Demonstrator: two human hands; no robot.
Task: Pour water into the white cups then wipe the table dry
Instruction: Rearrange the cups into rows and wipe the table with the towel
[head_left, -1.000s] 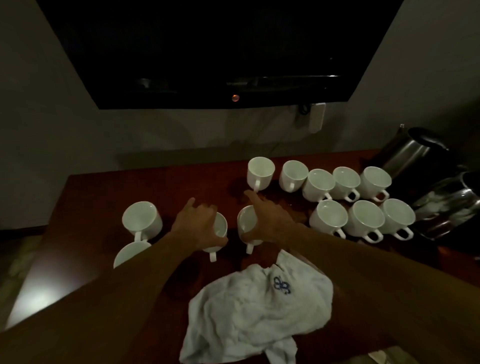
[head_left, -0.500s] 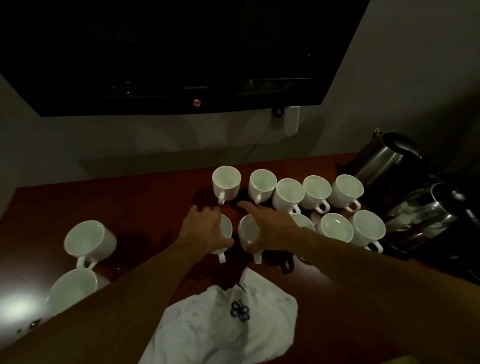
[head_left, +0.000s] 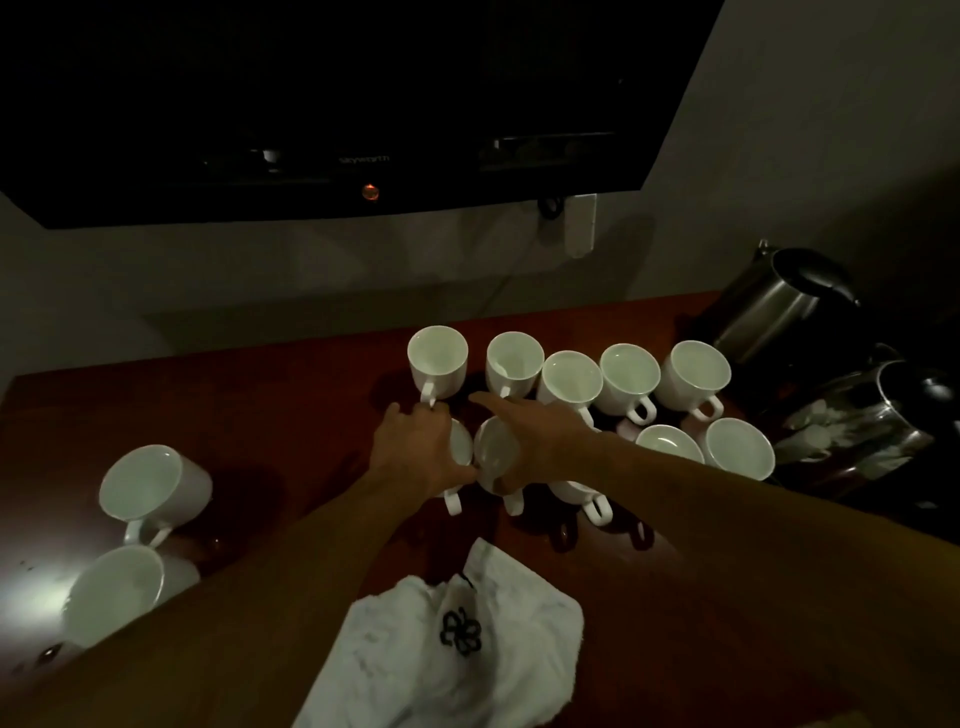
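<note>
Space for the cloth (head_left: 415, 660) seemed the aim: left hand (head_left: 415, 454) curled round the left cup (head_left: 461, 448), right hand (head_left: 540, 441) round the right cup (head_left: 491, 448), bunching them

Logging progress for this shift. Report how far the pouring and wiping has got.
Done: too dim to tell whether any cup holds water. In hand: the left hand grips the left middle cup and the right hand holds the right middle cup. Left: the far kettle and near kettle stand unheld at the right, the white cloth lies loose on the table, so wiping has not started.
</note>
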